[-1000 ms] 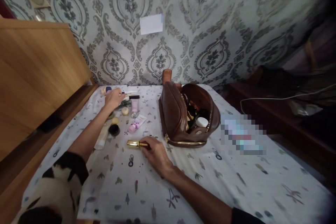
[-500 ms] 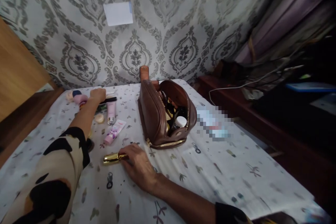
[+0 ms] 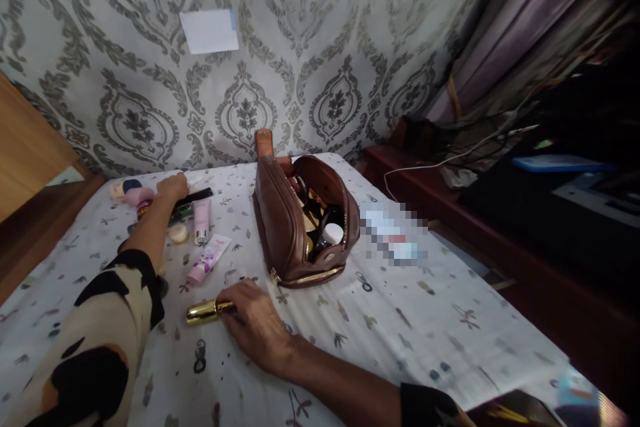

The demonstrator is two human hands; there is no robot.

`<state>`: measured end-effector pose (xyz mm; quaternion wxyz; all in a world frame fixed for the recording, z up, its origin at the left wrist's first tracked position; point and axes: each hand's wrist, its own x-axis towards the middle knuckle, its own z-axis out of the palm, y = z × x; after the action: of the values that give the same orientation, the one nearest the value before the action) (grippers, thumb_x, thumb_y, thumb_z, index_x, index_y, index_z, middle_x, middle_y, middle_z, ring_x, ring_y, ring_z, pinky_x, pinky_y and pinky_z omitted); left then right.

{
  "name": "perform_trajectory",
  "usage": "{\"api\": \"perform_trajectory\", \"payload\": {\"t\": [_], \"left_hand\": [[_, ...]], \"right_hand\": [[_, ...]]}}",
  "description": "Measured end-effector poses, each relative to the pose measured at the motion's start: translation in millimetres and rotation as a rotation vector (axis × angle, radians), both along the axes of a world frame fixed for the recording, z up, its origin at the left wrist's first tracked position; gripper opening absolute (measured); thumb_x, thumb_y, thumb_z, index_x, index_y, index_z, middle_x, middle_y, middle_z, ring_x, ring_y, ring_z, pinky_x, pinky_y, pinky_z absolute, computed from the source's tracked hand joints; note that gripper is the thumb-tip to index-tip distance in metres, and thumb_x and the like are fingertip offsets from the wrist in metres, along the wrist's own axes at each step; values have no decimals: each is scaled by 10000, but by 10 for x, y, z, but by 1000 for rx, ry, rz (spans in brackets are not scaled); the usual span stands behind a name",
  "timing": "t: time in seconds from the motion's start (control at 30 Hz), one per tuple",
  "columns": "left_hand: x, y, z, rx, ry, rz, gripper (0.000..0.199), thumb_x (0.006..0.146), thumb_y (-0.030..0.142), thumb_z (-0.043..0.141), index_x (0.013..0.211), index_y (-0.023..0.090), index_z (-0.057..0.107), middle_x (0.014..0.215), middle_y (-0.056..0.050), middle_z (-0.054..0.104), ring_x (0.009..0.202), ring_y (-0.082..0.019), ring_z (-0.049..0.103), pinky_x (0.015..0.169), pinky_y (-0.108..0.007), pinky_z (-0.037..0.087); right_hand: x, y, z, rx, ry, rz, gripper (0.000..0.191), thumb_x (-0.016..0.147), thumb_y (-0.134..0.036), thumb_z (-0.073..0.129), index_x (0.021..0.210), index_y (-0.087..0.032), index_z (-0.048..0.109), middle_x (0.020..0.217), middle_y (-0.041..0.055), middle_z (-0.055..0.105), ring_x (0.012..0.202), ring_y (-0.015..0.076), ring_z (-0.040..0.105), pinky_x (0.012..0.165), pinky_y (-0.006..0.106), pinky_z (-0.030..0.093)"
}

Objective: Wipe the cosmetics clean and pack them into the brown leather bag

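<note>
My right hand point(image 3: 256, 325) rests on the bed sheet, its fingers closed round the right end of a shiny gold cosmetic tube point(image 3: 201, 312). At the far left, my left hand point(image 3: 173, 187) is stretched out among the cosmetics. Its fingers look curled, and what they may hold is hidden. Close to it lie a black flat item point(image 3: 203, 194), a pink tube with a silver cap point(image 3: 201, 220) and a small round cream-coloured item point(image 3: 179, 234). A pink-and-white tube point(image 3: 209, 259) lies nearer me. An unzipped brown toiletry bag point(image 3: 280, 227) stands at the centre, holding several containers, one a white-capped jar point(image 3: 331, 235).
A pink bottle point(image 3: 136, 196) and a bottle with a dark blue cap point(image 3: 123, 188) lie at the far left. Right of the bag is a pixelated item point(image 3: 395, 233). The patterned wall point(image 3: 280, 80) borders the back; dark red furniture point(image 3: 420, 180) with a white cable stands right.
The whole view has shifted slightly, so things sit further left. My left hand stays among the far cosmetics with its fingers slightly changed. My right hand still holds the gold tube.
</note>
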<state>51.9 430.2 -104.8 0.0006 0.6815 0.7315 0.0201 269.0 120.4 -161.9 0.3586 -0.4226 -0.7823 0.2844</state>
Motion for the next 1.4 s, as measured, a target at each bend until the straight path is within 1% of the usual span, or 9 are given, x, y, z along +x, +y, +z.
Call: {"api": "perform_trajectory", "payload": {"t": [0.2, 0.4, 0.53, 0.63, 0.77, 0.87, 1.03, 1.27, 1.4], "left_hand": [[115, -201, 87, 94, -41, 114, 494, 781, 173, 542, 1255, 33, 551, 1251, -310, 617, 1149, -399, 613, 902, -481, 492], [243, -610, 379, 218, -116, 2, 364, 905, 277, 457, 1183, 100, 612, 1145, -219, 684, 1091, -339, 634, 877, -406, 492], [325, -1237, 479, 277, -213, -137, 338, 932, 387, 444, 1136, 167, 599, 927, -66, 714, 864, -217, 659, 749, -279, 493], [415, -1883, 454, 325, -515, -343, 302, 913, 444, 457, 974, 184, 598, 713, -6, 636, 672, -189, 603, 614, -263, 443], [574, -2648, 365, 339, -546, -387, 301, 937, 466, 440, 943, 211, 599, 627, 15, 563, 590, -182, 537, 594, -274, 386], [660, -2975, 271, 324, -505, -423, 304, 955, 436, 409, 917, 215, 613, 733, -37, 636, 668, -201, 579, 637, -291, 385], [687, -3143, 139, 275, -631, -492, 309, 967, 421, 387, 852, 217, 590, 717, -20, 615, 662, -181, 567, 651, -288, 397], [502, -3038, 20, 505, -778, -171, 359, 982, 410, 310, 719, 224, 469, 623, 5, 519, 616, -163, 494, 616, -282, 396], [358, -2999, -54, 385, -699, -228, 325, 968, 410, 368, 819, 202, 568, 706, -15, 604, 678, -177, 563, 666, -284, 426]], "right_hand": [[-8, 19, -22, 16, -9, -10, 191, 806, -57, 643, 954, -178, 644, 932, 49, 704, 917, 197, 605, 874, 305, 447], [-5, 24, -26, 20, 49, -38, 174, 816, -82, 622, 944, -196, 649, 918, 44, 690, 905, 198, 599, 863, 315, 452], [-4, 51, -33, 25, 155, -93, 154, 856, -134, 597, 989, -186, 655, 958, 70, 687, 925, 206, 599, 844, 326, 468], [25, 59, 20, 18, 272, -126, 156, 918, -201, 526, 1003, -181, 655, 973, 80, 681, 927, 199, 603, 830, 316, 476], [61, 39, 148, -86, 490, -103, 272, 972, -374, 460, 1095, -184, 611, 886, 46, 645, 799, 167, 614, 692, 269, 479], [55, 24, 226, -160, 683, -52, 355, 961, -490, 473, 1153, -199, 540, 758, -10, 571, 618, 129, 552, 578, 244, 443], [49, 51, 245, -218, 677, -53, 386, 960, -576, 419, 893, -209, 517, 635, -42, 495, 493, 104, 458, 508, 239, 398], [97, 80, 137, 3, -128, -102, 242, 894, -354, 634, 1056, -175, 656, 1019, 63, 598, 810, 161, 584, 762, 290, 455], [98, 98, 108, 36, -319, -18, 99, 830, -225, 707, 924, -193, 703, 962, 54, 617, 925, 191, 581, 799, 286, 441]]}}
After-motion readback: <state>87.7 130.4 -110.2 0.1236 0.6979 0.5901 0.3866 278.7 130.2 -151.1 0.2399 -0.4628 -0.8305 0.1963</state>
